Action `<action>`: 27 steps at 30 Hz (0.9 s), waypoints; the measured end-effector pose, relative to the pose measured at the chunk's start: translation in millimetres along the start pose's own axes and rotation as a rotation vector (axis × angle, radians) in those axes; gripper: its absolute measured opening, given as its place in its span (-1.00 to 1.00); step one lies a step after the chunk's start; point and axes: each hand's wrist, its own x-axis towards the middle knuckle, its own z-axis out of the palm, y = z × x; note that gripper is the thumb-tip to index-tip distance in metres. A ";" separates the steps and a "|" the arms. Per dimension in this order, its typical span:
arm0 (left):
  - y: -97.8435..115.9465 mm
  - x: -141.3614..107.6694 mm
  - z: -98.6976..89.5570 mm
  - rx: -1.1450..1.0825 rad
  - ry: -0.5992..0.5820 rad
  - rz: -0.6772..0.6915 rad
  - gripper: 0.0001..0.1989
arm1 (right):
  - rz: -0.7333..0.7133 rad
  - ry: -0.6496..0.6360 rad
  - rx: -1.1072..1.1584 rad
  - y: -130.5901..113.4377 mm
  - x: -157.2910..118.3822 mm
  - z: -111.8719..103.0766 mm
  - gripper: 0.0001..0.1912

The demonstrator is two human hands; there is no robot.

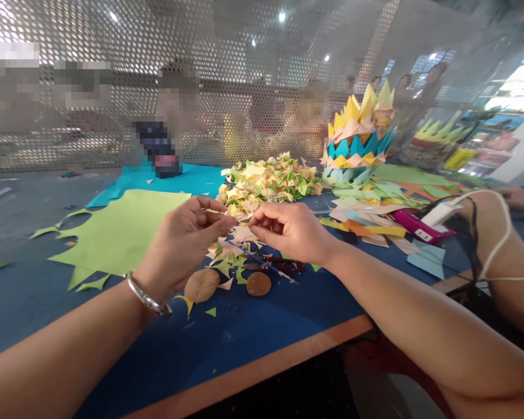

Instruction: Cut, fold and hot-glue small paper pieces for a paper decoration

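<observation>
- Left hand (186, 235): fingertips close, can't tell if they're on anything; light touch helps.
- Pile (266, 181) of paper bits sits just beyond both hands, don't bump it.
- Right hand (294, 233): curled, same unknown grip; steady wrist.

Left hand (196, 235) and right hand (288, 230) hover close together (fingers curled), both forearms reaching inward.

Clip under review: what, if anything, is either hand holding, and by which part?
It cannot be told: the left hand and right hand both have curled fingers, but anything pinched there is too small to make out.
</observation>
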 end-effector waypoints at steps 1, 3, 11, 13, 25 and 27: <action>0.3 2.9 -3.5 0.046 0.032 0.011 -0.73 | 0.031 -0.051 -0.040 -0.8 0.3 -1.1 -0.86; -0.2 9.1 -11.2 0.140 0.066 0.013 -0.71 | 0.087 -0.178 -0.143 -3.1 1.3 -2.8 -0.83; -6.3 22.9 -30.6 0.348 -0.092 -0.013 -0.66 | 0.146 -0.454 -0.381 -9.8 3.2 -2.4 -0.82; -6.4 22.0 -29.9 0.404 -0.167 -0.026 -0.69 | 0.161 -0.472 -0.383 -11.0 3.1 -2.7 -0.83; -8.5 20.9 -26.9 0.639 -0.231 0.084 -0.74 | 0.229 -0.488 -0.429 -12.7 3.2 -5.5 -0.83; -9.7 21.3 -27.9 0.645 -0.210 0.103 -0.74 | 0.243 -0.492 -0.441 -13.4 3.6 -6.2 -0.83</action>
